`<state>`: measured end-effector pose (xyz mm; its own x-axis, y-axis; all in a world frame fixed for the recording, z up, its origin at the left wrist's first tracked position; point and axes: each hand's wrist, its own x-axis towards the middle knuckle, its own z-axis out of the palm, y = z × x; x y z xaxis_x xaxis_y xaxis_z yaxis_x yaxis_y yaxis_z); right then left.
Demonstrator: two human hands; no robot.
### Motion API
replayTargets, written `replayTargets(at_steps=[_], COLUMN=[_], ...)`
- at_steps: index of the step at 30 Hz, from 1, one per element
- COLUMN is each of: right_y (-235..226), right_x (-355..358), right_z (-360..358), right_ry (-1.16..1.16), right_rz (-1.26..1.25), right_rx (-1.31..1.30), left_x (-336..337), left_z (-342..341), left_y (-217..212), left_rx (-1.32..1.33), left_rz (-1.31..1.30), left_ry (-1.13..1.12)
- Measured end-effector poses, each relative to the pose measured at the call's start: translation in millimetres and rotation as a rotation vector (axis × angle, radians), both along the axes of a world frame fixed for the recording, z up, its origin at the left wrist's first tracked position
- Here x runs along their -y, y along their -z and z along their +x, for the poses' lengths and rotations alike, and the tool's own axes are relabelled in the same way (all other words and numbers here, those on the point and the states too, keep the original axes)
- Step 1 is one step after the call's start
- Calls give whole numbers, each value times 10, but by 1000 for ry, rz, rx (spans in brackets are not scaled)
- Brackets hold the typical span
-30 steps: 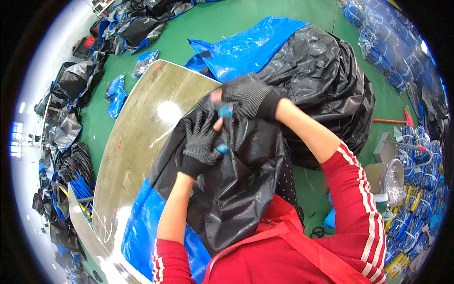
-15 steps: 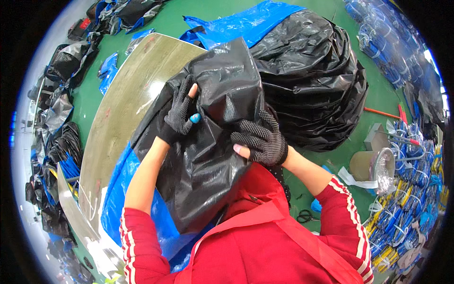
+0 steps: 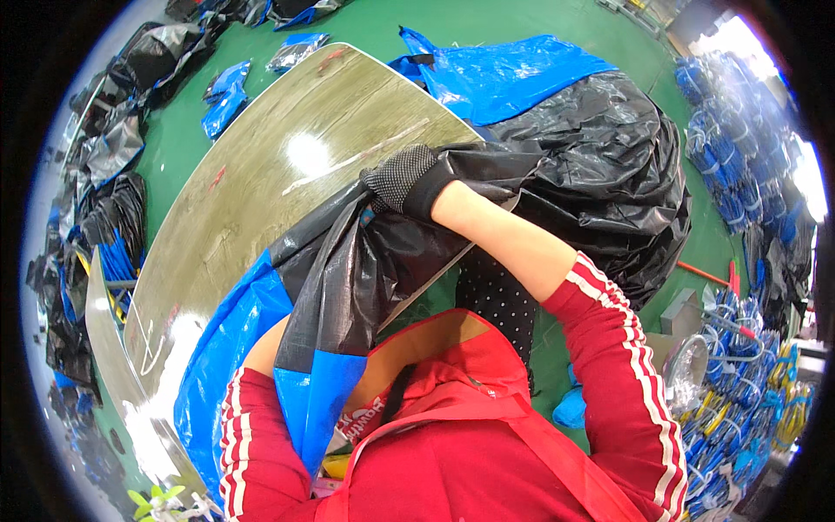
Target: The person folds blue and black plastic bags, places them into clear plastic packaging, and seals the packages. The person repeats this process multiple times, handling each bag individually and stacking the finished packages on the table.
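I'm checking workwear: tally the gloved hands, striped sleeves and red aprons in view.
Gloved hands: 1 (right hand, gripping black sheeting; left hand hidden)
Red striped sleeves: 2
Red apron: 1
Total: 4

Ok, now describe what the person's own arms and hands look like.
Both sleeves are red, with white stripes running lengthwise. The right hand wears a dark glove with pale dots and a plain black cuff. The left hand is hidden.

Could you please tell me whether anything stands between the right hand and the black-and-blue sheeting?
Nothing visible does: the gloved right hand grips the black-and-blue sheeting directly, at its gathered black part.
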<state>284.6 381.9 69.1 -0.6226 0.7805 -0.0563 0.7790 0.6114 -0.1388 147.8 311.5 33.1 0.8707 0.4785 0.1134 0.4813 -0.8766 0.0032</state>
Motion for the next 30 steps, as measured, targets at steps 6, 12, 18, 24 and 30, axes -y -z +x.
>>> replayTargets(at_steps=[6, 12, 18, 24, 30], right_y=[236, 475, 428, 461, 465], right_x=[93, 46, 1, -47, -9], right_z=[104, 120, 44, 12, 226], right_ry=[-80, -104, -35, 27, -6], right_rz=[-12, 2, -17, -35, 87], right_rx=[-166, -52, 250, 313, -11], left_x=[419, 1813, 3609, 4406, 4332], left_z=[-467, -2356, -3809, -4286, -4599], left_y=[-295, -999, -1053, -379, 487], left_rx=[122, 61, 163, 87, 1626], left_rz=[-125, -537, -909, -125, 44], left_ry=[-35, -383, -1138, -1305, -1547])
